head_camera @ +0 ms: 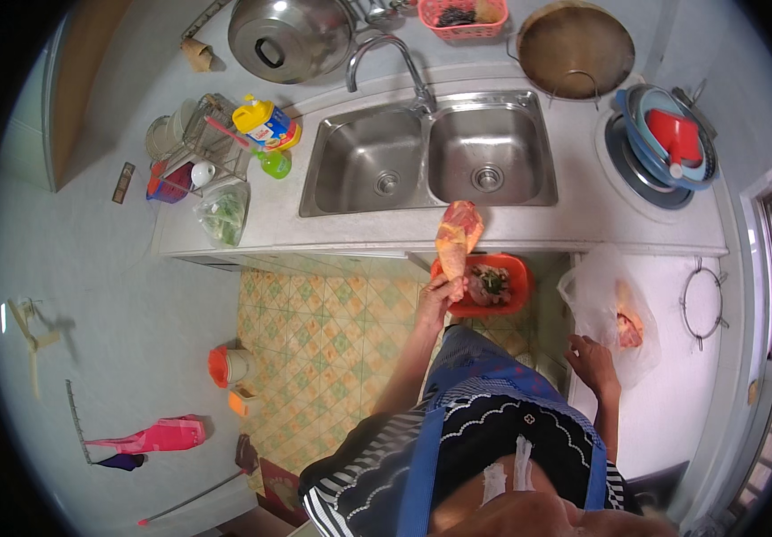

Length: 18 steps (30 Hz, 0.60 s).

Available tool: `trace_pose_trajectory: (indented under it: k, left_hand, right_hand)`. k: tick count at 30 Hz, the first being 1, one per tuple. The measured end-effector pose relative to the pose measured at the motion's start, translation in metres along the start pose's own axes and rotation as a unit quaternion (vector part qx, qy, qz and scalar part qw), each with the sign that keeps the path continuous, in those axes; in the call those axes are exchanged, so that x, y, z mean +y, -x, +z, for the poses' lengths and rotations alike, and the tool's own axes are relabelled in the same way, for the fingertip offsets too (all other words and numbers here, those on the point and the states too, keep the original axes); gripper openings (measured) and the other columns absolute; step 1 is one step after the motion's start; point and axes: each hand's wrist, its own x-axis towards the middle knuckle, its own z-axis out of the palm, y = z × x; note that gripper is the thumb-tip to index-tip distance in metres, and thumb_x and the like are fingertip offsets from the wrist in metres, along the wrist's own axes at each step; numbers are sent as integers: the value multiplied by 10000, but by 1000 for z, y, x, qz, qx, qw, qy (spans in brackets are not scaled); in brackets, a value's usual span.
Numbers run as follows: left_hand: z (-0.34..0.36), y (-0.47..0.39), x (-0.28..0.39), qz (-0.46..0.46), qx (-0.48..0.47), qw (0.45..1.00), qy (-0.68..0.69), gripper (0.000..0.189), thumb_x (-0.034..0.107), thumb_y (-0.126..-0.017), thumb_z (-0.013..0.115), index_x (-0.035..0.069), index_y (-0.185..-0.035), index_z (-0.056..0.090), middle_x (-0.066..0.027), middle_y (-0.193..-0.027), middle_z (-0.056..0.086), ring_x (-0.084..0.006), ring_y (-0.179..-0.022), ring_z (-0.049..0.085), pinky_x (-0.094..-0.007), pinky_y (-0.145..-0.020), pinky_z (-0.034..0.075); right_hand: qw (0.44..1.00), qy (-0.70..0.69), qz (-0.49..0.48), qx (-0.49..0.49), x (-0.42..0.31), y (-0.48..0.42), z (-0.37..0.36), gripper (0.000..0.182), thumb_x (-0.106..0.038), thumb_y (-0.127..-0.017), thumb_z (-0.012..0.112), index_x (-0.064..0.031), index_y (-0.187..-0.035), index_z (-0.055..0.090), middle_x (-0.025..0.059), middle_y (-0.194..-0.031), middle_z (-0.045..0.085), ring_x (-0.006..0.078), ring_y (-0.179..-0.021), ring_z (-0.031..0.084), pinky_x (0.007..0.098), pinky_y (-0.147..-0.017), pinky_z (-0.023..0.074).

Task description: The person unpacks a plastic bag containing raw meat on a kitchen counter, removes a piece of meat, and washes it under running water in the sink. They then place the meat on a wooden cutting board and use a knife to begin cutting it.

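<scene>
My left hand [438,303] grips a raw chicken leg [458,240] by its narrow end. The leg's thick, meaty end points away from me, over the front edge of the counter by the right sink basin. Below and beside it is a red plastic basin [525,285] with cut raw meat and some green pieces [490,283] inside. On the white surface to my right is a clear plastic bag [601,282] with another piece of raw chicken [629,329] in it. My right hand [592,368] is at the bag's near edge, fingers slightly bent and apart; whether they touch the plastic is unclear.
A double stainless steel sink [427,161] with a faucet [386,43] is set in the counter. Soap bottles [266,124], a bag of greens [222,215] and a wire dish rack [208,137] stand left. Stacked basins [661,137] and a wire ring stand [701,305] are right.
</scene>
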Motion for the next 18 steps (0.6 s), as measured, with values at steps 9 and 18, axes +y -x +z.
trace_pose_trajectory:
  k: [9, 18]
  left_hand:
    - [-108, -116, 132, 40, 35, 998, -44, 189, 85, -755, 622, -20, -901, 565, -70, -808, 586, -113, -663, 533, -228, -620, 427]
    - [-160, -186, 193, -201, -295, 902, 242, 329, 197, -873, 458, 8, -1136, 402, -16, -889, 502, -132, -798, 487, -272, -799, 390]
  right_hand:
    - [999, 10, 34, -26, -65, -94, 42, 295, -215, -749, 550, -79, -1010, 540, 139, -884, 595, 325, -769, 576, 414, -671, 462]
    - [982, -174, -65, 42, -196, -213, 51, 234, -244, -830, 503, -78, -982, 569, 123, -876, 611, 267, -788, 595, 357, -659, 468]
